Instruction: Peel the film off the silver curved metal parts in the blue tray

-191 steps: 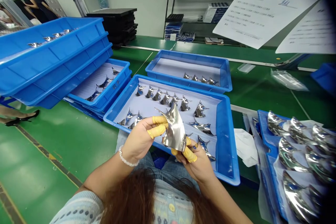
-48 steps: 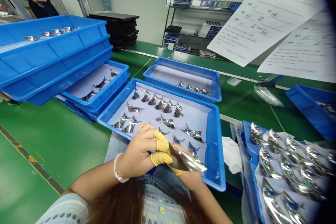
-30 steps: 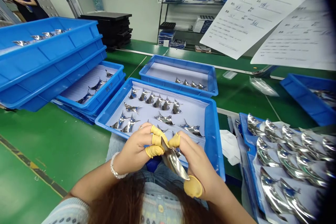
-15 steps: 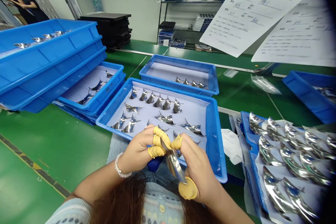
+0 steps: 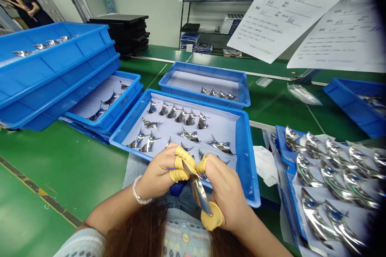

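Note:
Yellow finger cots cover several fingertips on both my hands. My left hand (image 5: 167, 168) grips the upper end of a shiny curved metal part (image 5: 198, 190) between thumb and fingers. My right hand (image 5: 224, 186) holds the same part from the other side, its thumb near the lower tip. The part is tilted in front of my lap, over the near edge of a blue tray (image 5: 253, 168). On the tray's white liner lie several small pointed polished metal pieces (image 5: 188, 135); some are partly hidden behind my hands.
Behind is a second blue tray (image 5: 205, 67) with a few pieces. Stacked blue bins (image 5: 57, 72) stand at left. At right, larger curved metal parts (image 5: 319, 213) lie on a lined tray beside a crumpled white cloth (image 5: 265, 164). Paper sheets (image 5: 289, 12) hang at upper right.
The metal part has turned slightly between my hands, its lower tip shifting a little left. My right thumb has moved slightly left with it. The trays have not been moved.

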`<state>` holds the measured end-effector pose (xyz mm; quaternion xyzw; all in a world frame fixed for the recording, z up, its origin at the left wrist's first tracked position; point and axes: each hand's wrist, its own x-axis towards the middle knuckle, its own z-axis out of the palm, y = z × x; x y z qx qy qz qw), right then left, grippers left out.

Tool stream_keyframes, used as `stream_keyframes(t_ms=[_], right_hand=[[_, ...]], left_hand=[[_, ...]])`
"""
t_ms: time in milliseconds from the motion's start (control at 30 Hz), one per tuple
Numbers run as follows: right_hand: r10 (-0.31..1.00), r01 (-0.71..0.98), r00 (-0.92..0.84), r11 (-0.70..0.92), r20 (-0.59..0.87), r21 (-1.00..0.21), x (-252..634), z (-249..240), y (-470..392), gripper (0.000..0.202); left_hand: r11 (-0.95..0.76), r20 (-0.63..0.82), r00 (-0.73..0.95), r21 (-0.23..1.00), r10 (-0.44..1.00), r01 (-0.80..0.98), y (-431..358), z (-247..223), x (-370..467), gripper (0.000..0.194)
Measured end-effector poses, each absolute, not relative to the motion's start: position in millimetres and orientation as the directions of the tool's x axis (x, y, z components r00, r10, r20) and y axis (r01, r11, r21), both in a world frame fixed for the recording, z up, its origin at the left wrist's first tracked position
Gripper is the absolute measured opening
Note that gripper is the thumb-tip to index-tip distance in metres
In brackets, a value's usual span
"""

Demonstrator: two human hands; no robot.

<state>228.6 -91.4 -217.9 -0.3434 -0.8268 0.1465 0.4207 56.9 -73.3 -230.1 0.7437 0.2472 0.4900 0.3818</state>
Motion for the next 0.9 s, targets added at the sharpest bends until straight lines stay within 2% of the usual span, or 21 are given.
stream_keyframes(t_ms=[433, 767, 900], right_hand=[[0.716, 0.372, -0.420, 0.696, 0.557, -0.614, 229, -218, -94, 0.055], [0.748, 0.438, -0.395, 0.664, 0.533, -0.607, 228, -217, -89, 0.061], [0.697, 0.390, -0.422, 0.717, 0.580, -0.578, 242, -232, -90, 0.055]], left_hand=[[-0.628, 0.578, 0.350, 0.777, 0.737, 0.039, -73, -228, 56, 0.030], [-0.616, 0.556, 0.365, 0.785, 0.747, 0.065, -71, -228, 54, 0.036], [-0.610, 0.546, 0.355, 0.787, 0.759, 0.092, -71, -232, 59, 0.048]])
